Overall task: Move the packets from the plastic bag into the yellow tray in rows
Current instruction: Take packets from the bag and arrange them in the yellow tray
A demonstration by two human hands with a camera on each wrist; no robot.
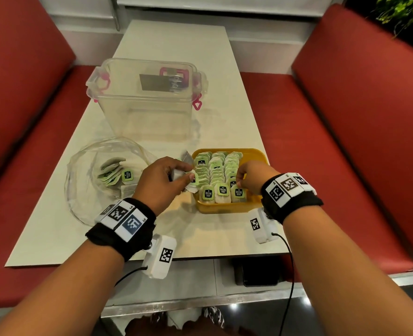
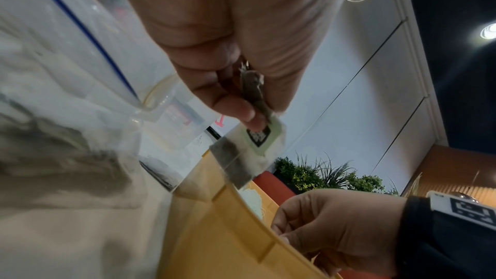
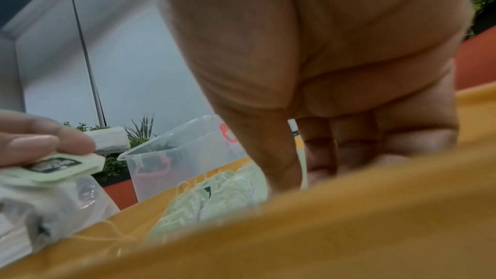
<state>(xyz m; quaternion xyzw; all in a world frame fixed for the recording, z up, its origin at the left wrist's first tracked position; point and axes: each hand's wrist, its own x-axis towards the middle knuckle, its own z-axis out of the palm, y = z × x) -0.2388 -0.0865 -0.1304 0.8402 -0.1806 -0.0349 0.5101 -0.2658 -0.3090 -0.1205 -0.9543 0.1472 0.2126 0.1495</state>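
- On the worktop (image 1: 132,234), the clear plastic bag (image 1: 84,180) lay at the near left with packets still inside, the yellow tray (image 1: 227,207) sat just right of it, and a clear lidded box (image 1: 147,100) stood farther off behind both.
- The yellow tray held three rows of packets (image 1: 216,173) running from far to near, tags up; bare yellow showed along its right side, so by my reckoning a fourth row had room there.
- The step in hand looked to be seating one more packet. Doing it well would mean passing packets singly from the left stack, tag uppermost, and tucking each against its neighbour so the row stays straight and the strings do not snag.
- The left hand (image 1: 163,180) hovered at the tray's left edge, palm down, fingers and thumb curled round a small stack of packets (image 1: 188,184), one corner sticking out far of the knuckles.
- The right hand (image 1: 251,177) reached into the tray's near right, fingers bent down, thumb and forefinger pinching the packet (image 1: 233,184) in the right-hand row.
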